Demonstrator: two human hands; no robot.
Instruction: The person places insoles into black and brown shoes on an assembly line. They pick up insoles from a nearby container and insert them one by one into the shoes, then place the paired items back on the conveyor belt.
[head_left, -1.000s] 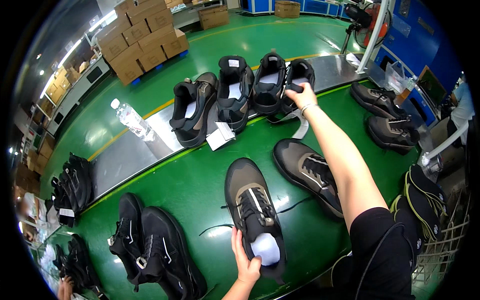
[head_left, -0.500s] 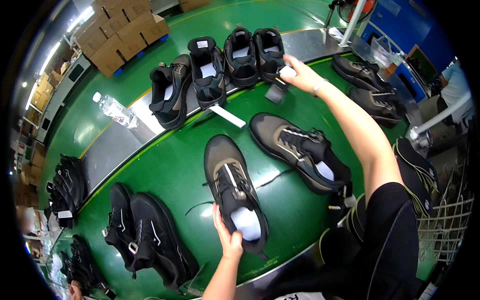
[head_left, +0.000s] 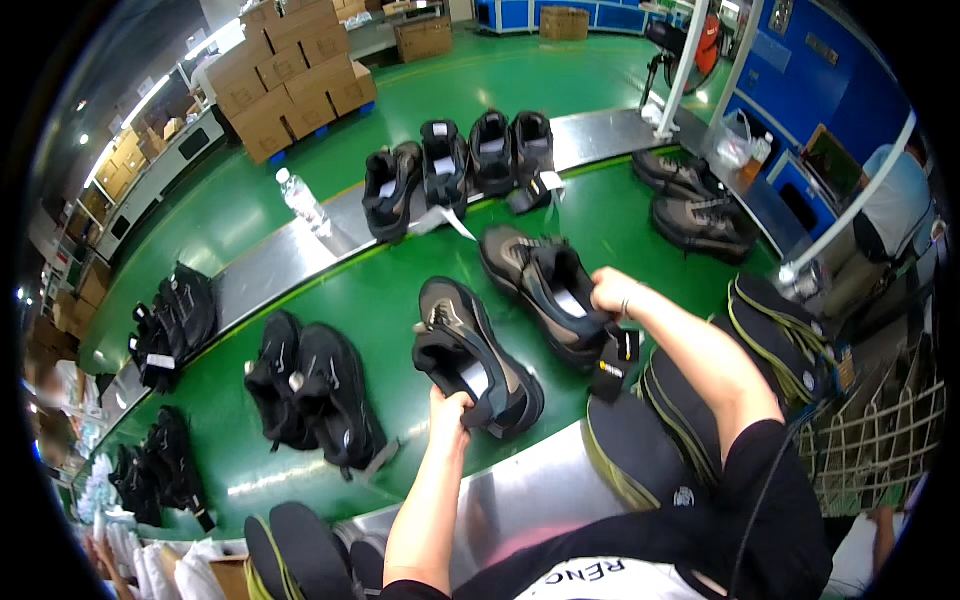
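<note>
Two brown-and-black lace-up shoes lie before me on the green work surface [head_left: 400, 262]. My left hand [head_left: 449, 412] is closed on the heel of the left shoe [head_left: 515, 385], which leans over, its opening turned toward my left. My right hand [head_left: 608, 290] is closed on the heel collar of the right shoe [head_left: 560, 318], whose toe points away to the left. A white piece shows inside each shoe. Black tags [head_left: 615, 365] hang by the right shoe's heel, just below my right hand. My fingertips are partly hidden by the shoes.
Several similar shoes [head_left: 441, 165] stand along the metal ledge [head_left: 345, 225], near a plastic bottle [head_left: 302, 200]. Black shoes [head_left: 335, 385] lie at left; another brown pair [head_left: 700, 222] lies at right. Black insoles with yellow-green edges [head_left: 640, 455] are piled near my right arm. Cartons [head_left: 290, 85] are stacked beyond.
My right hand has come back from the far row of shoes to the right shoe's heel. The left shoe has tipped onto its side in my left hand. The view has shifted.
</note>
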